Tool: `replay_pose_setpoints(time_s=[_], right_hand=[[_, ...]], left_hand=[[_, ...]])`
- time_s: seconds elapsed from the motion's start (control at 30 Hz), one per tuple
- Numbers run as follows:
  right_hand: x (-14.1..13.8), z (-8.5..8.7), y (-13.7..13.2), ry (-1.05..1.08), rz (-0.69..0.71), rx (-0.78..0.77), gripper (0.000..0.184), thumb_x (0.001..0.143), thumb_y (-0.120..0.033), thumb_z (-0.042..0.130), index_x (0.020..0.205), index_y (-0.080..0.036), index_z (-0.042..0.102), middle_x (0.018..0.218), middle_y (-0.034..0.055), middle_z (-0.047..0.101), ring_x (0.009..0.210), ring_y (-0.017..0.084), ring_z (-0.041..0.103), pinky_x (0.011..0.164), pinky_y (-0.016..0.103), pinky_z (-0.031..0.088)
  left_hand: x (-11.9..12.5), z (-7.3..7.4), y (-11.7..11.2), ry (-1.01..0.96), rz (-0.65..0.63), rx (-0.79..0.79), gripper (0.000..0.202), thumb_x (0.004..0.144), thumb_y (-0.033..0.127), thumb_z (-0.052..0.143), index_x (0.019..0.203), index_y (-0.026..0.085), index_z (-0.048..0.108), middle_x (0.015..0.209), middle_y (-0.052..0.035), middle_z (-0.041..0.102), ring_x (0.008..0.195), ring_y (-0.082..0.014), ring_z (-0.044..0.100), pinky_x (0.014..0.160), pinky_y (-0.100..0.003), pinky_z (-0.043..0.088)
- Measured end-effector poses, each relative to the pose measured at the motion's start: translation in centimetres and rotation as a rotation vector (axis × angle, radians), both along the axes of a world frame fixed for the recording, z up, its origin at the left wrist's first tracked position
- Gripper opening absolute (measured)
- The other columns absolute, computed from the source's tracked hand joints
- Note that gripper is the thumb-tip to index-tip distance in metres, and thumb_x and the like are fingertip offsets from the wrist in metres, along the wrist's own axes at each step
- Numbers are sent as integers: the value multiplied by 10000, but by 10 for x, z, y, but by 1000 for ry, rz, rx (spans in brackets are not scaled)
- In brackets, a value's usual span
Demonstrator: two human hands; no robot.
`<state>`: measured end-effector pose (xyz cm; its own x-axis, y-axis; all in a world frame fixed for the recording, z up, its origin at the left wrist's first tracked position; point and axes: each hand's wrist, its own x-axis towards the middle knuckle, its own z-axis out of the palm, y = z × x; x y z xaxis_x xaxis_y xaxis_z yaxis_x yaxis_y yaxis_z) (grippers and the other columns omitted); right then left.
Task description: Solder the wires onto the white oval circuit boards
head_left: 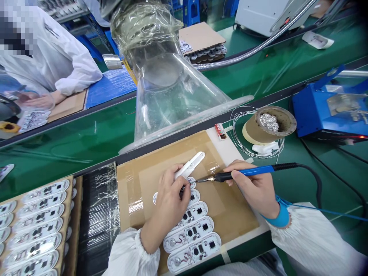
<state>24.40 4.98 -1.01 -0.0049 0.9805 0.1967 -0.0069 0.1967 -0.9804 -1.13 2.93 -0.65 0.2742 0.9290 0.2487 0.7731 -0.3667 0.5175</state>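
My right hand (253,188) is closed round a blue-handled soldering iron (247,173), its tip pointing left at the top white circuit board (191,182). My left hand (169,203) grips white tweezers (191,164) and presses down on the same board. Several white oval circuit boards (192,234) lie in a row on the brown cardboard work mat (230,214) under my hands.
A clear fume hood (172,92) hangs just behind the mat. A solder-wire coil and tip-cleaner pot (270,124) stand at right beside a blue soldering station (327,111). A tray of boards (34,222) lies at left. Another person's sleeve (74,73) rests across the belt.
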Motion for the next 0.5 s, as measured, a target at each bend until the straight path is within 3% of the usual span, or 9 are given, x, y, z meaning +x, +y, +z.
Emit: replay_pose_setpoints(time_s=[0.5], right_hand=[[-2,2,-1,-55,15,-3,133,992,-220,700,955,-237,826,769,23,734,602,158,694,497,254,499]], left_hand=[[2,-1,1,13,4,29,168,1010,92,579,919,231,557,1412,-116,584,1288,-302,605,1030,-529,545]])
